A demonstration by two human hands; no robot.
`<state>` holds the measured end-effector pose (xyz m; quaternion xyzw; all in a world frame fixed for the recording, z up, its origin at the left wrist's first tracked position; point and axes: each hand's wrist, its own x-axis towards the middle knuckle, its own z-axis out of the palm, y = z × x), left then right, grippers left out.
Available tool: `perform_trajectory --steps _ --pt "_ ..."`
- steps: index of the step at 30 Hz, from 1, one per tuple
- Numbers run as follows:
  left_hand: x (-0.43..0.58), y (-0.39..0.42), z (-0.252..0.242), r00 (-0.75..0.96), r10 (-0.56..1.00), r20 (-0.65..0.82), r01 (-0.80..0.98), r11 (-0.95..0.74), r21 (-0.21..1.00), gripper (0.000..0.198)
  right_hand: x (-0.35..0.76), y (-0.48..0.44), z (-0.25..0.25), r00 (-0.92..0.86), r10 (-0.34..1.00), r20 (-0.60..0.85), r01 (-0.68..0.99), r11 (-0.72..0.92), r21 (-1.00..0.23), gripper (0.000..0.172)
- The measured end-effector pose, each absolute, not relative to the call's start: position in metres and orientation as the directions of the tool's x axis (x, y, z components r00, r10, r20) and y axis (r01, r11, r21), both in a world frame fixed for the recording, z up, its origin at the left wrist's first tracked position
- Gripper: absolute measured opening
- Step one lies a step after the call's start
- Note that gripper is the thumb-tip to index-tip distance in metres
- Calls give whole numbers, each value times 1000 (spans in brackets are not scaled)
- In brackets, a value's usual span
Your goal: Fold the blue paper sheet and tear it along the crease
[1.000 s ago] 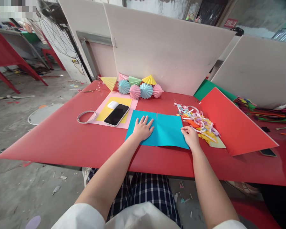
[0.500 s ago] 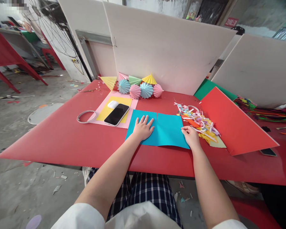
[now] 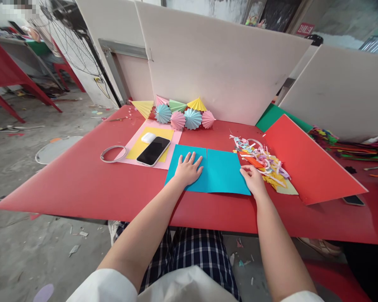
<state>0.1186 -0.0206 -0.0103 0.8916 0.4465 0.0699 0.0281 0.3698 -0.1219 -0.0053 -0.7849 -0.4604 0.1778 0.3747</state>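
A blue sheet of paper (image 3: 223, 170) lies on the red table near its front edge, with a vertical line, maybe a fold or cut, at its middle. My left hand (image 3: 189, 168) rests flat on its left half, fingers spread. At the right edge of the sheet, my right hand (image 3: 252, 178) has thumb and fingers closed on the paper. Left of the sheet, a black phone (image 3: 153, 151) and a white case (image 3: 148, 137) lie on yellow paper (image 3: 134, 149) over pink paper (image 3: 176, 140).
Folded paper fans (image 3: 178, 119) stand at the back against a white partition (image 3: 223, 63). Paper strips (image 3: 267, 163) are heaped to the right, beside a slanted red board (image 3: 311, 163). A white ring (image 3: 113, 154) lies left on the red table (image 3: 82, 180).
The right half of the blue sheet looks slightly flatter. My hands have hardly moved, and the whole view has shifted a little.
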Motion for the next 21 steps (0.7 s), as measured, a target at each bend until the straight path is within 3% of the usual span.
perform_trajectory --steps 3,8,13,21 --pt "119 -23 -7 571 809 139 803 -586 112 52 370 -127 -4 482 875 35 574 -285 -768 39" --pt "116 -29 4 538 808 241 814 -572 103 48 369 -126 -6 456 883 115 628 -227 -744 33" --pt "113 -29 -5 606 779 162 775 -624 102 46 366 -118 -7 512 838 187 657 -242 -714 30" --pt "116 -27 -14 577 807 126 803 -589 90 55 367 -119 -9 490 855 169 672 -247 -698 33"
